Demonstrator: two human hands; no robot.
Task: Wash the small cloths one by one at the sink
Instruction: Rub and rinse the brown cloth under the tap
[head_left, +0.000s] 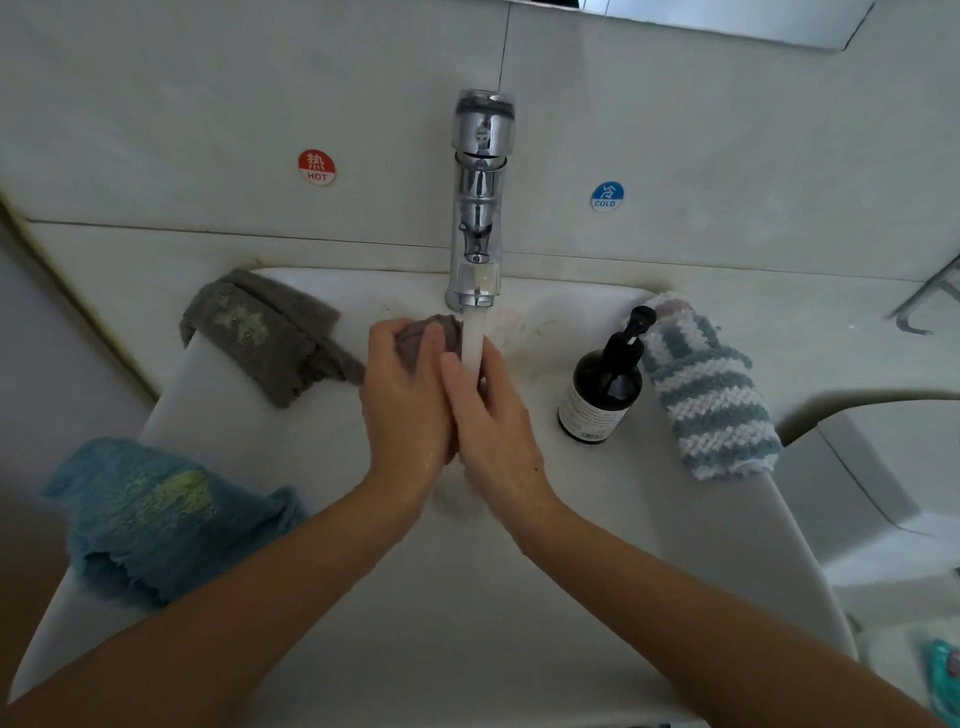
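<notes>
Water (471, 338) runs in a white stream from the chrome tap (479, 208) into the white sink (701, 519), falling onto the two hands held together under it. Between them is a small grey-purple cloth (441, 332), bunched up; its top shows above the fingers just left of the stream. The left hand (405, 400) curls round the cloth, fingers wrapped over its upper edge, and the right hand (488, 415) presses against it from the other side with fingers closed over it, so both hands hold the same cloth. On the sink's left rim lies a grey cloth (265, 332) with pale stains, draped over the edge, and nearer the person a blue cloth (156, 514) with yellow-green marks hangs over the same rim. On the right rim stands a dark pump bottle (602, 389), and just beside it a blue-and-white striped cloth (711, 400) lies along the edge. On the wall behind, a red HOT sticker (317, 167) sits left of the tap and a blue COLD sticker (607, 196) right of it.
</notes>
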